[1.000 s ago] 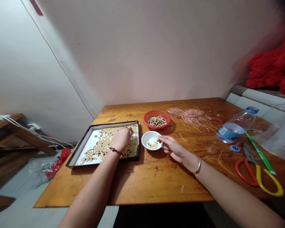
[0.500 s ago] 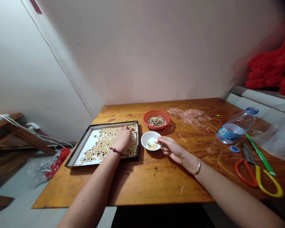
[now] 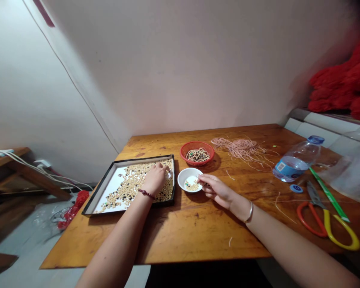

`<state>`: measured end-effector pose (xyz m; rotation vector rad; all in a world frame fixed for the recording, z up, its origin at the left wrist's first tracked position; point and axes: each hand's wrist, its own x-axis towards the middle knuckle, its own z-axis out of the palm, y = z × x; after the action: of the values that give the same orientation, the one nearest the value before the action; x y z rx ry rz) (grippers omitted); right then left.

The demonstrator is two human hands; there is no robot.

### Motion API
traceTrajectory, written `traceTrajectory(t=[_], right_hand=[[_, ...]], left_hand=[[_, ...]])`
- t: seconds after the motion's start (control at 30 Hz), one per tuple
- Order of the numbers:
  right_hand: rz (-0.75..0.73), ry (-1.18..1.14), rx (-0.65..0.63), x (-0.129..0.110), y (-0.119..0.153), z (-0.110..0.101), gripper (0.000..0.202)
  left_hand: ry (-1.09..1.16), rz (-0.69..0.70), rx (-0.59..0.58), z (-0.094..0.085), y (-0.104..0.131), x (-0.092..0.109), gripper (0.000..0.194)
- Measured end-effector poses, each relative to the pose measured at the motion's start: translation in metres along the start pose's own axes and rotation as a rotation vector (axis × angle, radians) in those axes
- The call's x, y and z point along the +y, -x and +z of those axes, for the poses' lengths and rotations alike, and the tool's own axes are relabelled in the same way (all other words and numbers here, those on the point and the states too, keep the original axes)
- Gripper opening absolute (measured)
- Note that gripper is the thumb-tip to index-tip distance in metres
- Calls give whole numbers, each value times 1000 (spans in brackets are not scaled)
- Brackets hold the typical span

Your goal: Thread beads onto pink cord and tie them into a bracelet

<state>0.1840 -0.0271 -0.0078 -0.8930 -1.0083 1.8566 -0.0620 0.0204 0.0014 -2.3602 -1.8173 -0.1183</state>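
Observation:
Over the right part of a shallow black-rimmed tray (image 3: 103, 192), my left hand (image 3: 156, 178) bends its fingers down among loose cream and black beads (image 3: 129, 187). The fingers look pinched together; whatever is at their tips is too small to make out. My right hand (image 3: 216, 190) is closed at the right rim of a small white bowl (image 3: 183, 176), thumb against forefinger. Small beads show between its curled fingers; whether they are on a thread I cannot tell. Inside the bowl lie a few cream beads (image 3: 193, 186) and some green ones.
Behind the bowl stands a red basket (image 3: 183, 154) with strung beads (image 3: 199, 154). Pink cord (image 3: 241, 148) lies tangled beside it. To the right are a water bottle (image 3: 297, 162), its blue cap (image 3: 296, 188), scissors (image 3: 312, 218), a green strip (image 3: 330, 196) and clear plastic (image 3: 348, 180).
My left hand has shifted slightly within the tray, its fingers still among the beads. My right hand stays beside the white bowl, almost unmoved. The view has tilted slightly.

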Motion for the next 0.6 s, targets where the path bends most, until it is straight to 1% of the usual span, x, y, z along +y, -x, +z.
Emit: traceTrajectory(t=[0.17, 0.27, 0.4, 0.6], right_hand=[[-14, 3, -12, 2, -2, -1, 32], [-9, -7, -12, 4, -4, -3, 32], [-6, 7, -44, 8, -4, -5, 30], [1, 14, 6, 6, -4, -2, 33]], left_hand=[[-1, -5, -13, 2, 1, -1, 29], [-9, 15, -17, 3, 0, 0, 28], [-11, 49, -28, 1, 0, 2, 24], [34, -6, -77, -2, 1, 3, 22]])
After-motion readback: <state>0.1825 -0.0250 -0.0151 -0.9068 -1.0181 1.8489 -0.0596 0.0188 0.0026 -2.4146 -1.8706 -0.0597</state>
